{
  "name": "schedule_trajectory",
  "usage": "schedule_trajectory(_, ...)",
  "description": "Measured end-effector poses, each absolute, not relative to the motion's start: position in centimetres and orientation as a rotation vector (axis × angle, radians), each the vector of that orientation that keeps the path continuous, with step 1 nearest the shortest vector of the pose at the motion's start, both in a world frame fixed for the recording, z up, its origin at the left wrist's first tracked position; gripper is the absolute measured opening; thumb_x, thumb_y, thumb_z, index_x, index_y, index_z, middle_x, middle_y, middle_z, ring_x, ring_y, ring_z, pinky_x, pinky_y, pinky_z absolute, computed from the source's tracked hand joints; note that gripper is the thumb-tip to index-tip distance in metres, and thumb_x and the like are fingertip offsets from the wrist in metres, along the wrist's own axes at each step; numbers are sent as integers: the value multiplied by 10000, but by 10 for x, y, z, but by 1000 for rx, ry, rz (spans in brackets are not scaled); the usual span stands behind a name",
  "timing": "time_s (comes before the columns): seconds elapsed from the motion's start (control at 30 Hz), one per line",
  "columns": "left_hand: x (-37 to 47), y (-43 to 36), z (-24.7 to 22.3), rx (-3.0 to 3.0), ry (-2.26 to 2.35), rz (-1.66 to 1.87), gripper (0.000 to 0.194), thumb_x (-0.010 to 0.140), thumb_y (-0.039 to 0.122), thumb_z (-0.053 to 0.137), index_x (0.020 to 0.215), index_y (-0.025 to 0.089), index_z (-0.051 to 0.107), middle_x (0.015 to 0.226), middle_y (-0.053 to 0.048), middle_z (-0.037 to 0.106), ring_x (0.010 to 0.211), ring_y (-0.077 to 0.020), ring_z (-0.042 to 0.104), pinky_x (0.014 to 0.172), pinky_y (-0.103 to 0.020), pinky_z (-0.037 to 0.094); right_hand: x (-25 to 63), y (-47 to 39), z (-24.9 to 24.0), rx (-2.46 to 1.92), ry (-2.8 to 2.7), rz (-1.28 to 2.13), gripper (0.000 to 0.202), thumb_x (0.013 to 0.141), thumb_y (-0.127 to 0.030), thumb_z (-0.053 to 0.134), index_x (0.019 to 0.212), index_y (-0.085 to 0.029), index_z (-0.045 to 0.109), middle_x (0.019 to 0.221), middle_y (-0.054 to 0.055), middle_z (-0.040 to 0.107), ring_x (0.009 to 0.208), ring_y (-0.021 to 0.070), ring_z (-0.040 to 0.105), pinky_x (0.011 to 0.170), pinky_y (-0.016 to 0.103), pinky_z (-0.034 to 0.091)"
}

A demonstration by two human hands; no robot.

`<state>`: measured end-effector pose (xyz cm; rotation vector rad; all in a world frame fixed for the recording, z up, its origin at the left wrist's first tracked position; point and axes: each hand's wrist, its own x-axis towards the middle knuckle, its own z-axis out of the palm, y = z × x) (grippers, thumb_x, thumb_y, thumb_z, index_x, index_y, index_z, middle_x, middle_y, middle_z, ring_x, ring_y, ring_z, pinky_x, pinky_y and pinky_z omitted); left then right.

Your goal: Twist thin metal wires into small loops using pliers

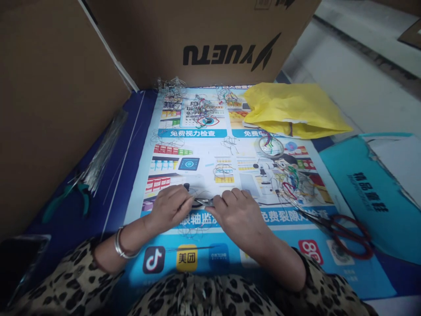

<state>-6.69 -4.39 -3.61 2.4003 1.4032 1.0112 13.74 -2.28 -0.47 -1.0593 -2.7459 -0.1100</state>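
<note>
Both of my hands meet over the middle of a printed poster sheet [204, 153]. My left hand [173, 206], with a silver bangle at the wrist, is closed in a pinch on a thin wire [196, 198]. Between the hands, the metal jaws of a small tool [205, 202] point toward my left fingertips. My right hand [238, 217] is wrapped round that tool, and its handles are hidden under the fingers. Thin loops of wire [224, 169] lie on the poster just beyond the hands.
Red-handled scissors [351, 237] and tangled coloured wires [296, 184] lie right. A tape roll [271, 145] and yellow bag [292, 107] are behind. Teal-handled pliers [82, 197] and a wire bundle [105, 149] lie left. Cardboard boxes [148, 44] stand at the back and left.
</note>
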Motion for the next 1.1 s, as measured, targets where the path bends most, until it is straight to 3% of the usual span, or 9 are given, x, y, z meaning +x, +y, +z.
schedule_trajectory(0.63,-72,-41,-41,2513,1297,884,144,867,188,453,758,168,544,650,-30,547,642,-152,485,582,-288,401,142,-18,-9,-1032,-2746,-37,301,858,-413,511,699,-169,587,658,45,565,682,183,493,614,302,265)
schedule_trajectory(1.1,-70,-42,-35,2153,1601,1232,113,822,138,510,720,160,553,650,-23,570,637,-143,524,583,-261,411,178,10,-7,-1382,-2542,-90,284,872,-393,489,755,-166,615,690,42,593,695,165,529,620,263,305)
